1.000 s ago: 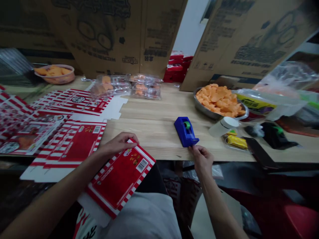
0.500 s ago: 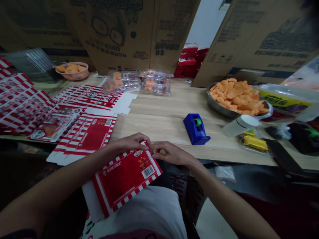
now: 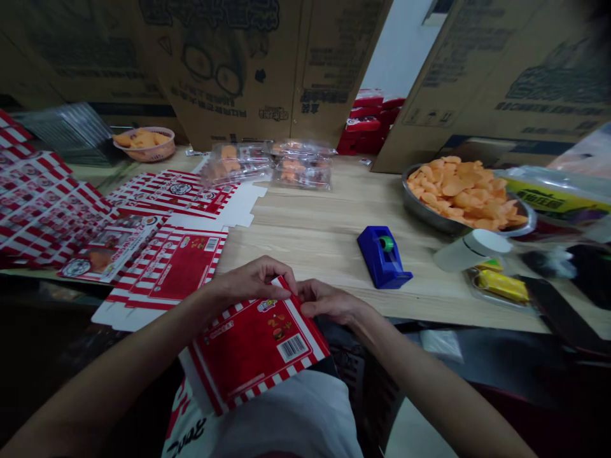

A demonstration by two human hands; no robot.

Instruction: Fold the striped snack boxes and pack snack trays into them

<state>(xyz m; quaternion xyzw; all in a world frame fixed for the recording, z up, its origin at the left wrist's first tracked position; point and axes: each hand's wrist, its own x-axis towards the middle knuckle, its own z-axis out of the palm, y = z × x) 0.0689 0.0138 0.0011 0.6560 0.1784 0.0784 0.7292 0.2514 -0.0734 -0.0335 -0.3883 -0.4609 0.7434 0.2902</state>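
A red cardboard box [image 3: 248,356] with striped edges and a barcode is held over my lap, tilted, in front of the table edge. My left hand [image 3: 262,280] is closed on its upper corner, thumb on the printed face. At the box's right end, my right hand [image 3: 324,300] pinches the edge with bent fingers. Its fingertips are partly hidden. Left of my hands, flat red printed cartons [image 3: 184,267] lie overlapping on the table. A blue tape dispenser [image 3: 382,257] with a green roll stands to the right of my hands.
A steel bowl [image 3: 522,222] of orange chips stands at the right, near a white bottle [image 3: 470,249] and a yellow packet [image 3: 501,285]. Clear packs [image 3: 303,166] lie at the back, beside a pink basket [image 3: 162,151]. Large brown cardboard [image 3: 267,70] rises behind the table.
My right hand has closed onto the box's right edge. The box has shifted slightly right in view, and the whole scene has moved a little right and down.
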